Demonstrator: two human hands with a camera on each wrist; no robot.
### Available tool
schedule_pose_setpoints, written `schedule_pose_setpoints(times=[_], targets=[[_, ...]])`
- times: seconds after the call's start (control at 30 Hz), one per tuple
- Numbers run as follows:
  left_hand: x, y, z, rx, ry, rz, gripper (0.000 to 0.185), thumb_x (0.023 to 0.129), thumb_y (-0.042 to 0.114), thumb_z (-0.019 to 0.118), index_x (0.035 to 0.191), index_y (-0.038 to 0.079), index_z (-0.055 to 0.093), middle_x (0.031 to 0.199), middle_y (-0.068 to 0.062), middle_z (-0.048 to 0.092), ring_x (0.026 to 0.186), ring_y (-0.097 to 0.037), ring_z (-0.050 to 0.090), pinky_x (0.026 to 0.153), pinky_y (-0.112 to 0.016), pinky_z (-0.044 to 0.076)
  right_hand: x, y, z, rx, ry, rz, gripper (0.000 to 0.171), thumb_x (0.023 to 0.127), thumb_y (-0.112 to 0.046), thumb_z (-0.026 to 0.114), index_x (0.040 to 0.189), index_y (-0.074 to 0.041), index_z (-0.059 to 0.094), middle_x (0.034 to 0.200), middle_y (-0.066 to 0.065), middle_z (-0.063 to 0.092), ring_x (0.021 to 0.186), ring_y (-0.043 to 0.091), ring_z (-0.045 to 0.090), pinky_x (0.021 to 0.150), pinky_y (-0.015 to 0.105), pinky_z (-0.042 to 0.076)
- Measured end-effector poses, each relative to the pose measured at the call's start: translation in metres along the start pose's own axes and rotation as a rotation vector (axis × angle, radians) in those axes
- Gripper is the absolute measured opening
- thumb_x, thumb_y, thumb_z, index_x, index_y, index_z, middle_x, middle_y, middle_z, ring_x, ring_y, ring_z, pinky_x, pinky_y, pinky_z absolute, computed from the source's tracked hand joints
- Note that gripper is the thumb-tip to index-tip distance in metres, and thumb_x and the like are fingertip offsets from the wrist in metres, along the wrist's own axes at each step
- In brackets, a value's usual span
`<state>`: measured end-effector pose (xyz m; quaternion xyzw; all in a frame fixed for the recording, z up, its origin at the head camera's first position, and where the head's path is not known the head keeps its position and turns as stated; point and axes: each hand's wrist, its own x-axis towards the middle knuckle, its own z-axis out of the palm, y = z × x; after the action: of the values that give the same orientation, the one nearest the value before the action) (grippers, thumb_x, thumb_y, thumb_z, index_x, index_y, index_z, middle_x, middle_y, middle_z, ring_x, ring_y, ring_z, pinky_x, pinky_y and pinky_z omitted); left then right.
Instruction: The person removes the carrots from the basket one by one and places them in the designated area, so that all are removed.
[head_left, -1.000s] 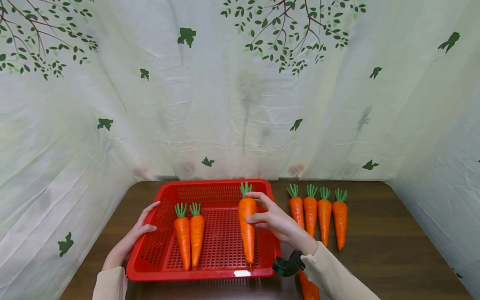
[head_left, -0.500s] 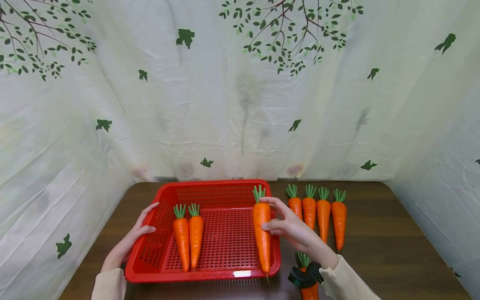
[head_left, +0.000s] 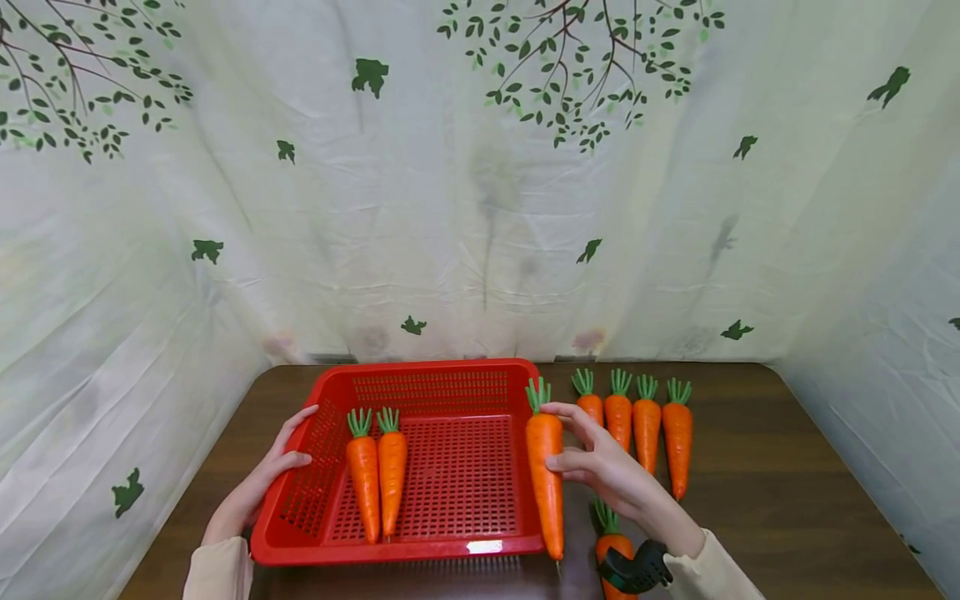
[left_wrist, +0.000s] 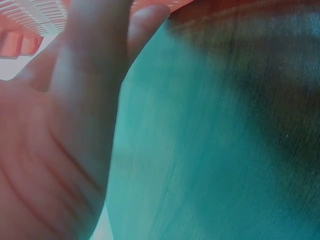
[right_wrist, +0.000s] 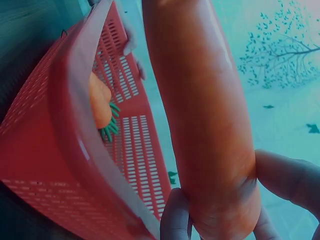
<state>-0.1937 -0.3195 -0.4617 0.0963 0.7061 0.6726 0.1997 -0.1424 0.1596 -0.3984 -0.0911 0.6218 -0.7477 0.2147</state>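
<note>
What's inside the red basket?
Two carrots lie side by side in the basket. They cover the floor beneath them; from above, the carrot in the right hand hides part of the right rim.

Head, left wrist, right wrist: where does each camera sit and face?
Head: worn on head, facing forward and down at basket; left hand, right hand show.
Left wrist: worn there, facing left hand and table.
Right wrist: worn there, facing held carrot; both hands' fingers show.
Head and right wrist share held carrot, basket.
</note>
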Motion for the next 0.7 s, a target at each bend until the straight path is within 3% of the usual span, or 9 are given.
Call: schedule_pose_setpoints(times=[0.5, 0.6, 0.7], targets=[[0.001, 0.0, 0.0, -0.014, -0.001, -0.007, 0.067, 0.096, 0.013, 0.041, 0.149, 0.035, 0.007, 0.142, -0.017, 0.011, 0.111, -0.029, 0.048, 0.085, -0.05, 0.048, -0.023, 0.005, -0.015, -0.046, 0.047, 0.028, 0.065, 0.089, -0.011, 0.063, 0.145, -0.012, 0.03, 0.153, 0.015, 0.012, 0.099, 0.032, 0.056, 0.087, 0.043, 0.044], [0.001, 0.0, 0.0, -0.014, 0.003, -0.007, 0.067, 0.096, 0.013, 0.041, 0.149, 0.034, 0.007, 0.142, -0.018, 0.011, 0.111, -0.029, 0.048, 0.085, -0.05, 0.048, -0.026, 0.006, -0.017, -0.046, 0.06, 0.036, 0.065, 0.089, -0.011, 0.064, 0.145, -0.012, 0.03, 0.153, 0.015, 0.014, 0.112, 0.039, 0.047, 0.087, 0.043, 0.044], [0.0, 0.001, 0.0, -0.014, 0.004, -0.009, 0.067, 0.096, 0.012, 0.04, 0.149, 0.034, 0.006, 0.142, -0.018, 0.011, 0.111, -0.03, 0.048, 0.085, -0.05, 0.048, -0.03, 0.007, -0.018, -0.042, 0.067, 0.041, 0.065, 0.089, -0.011, 0.063, 0.145, -0.012, 0.031, 0.152, 0.015, 0.014, 0.127, 0.045, 0.03, 0.087, 0.043, 0.043]])
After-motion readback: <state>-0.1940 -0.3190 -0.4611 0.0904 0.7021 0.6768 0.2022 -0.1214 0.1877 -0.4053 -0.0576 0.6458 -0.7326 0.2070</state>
